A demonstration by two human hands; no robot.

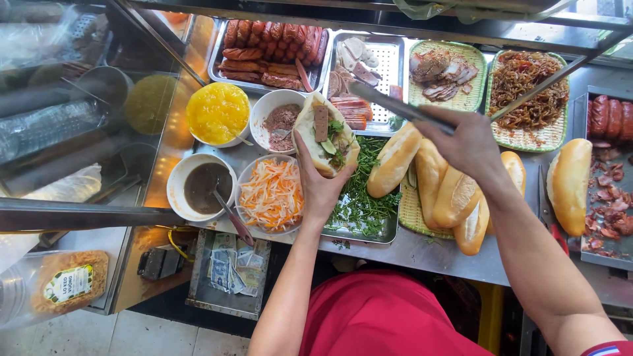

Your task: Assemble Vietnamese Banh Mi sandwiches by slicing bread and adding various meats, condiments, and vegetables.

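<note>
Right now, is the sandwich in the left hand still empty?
No, the split sandwich in the left hand already holds a meat slice, cucumber and green herbs.

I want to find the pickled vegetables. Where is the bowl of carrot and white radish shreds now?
In the head view, the bowl of carrot and radish shreds sits left of centre, beside the left hand holding the filled sandwich, right of the brown sauce bowl, below the pâté bowl.

Bright daylight, glass glare left, sharp
</note>
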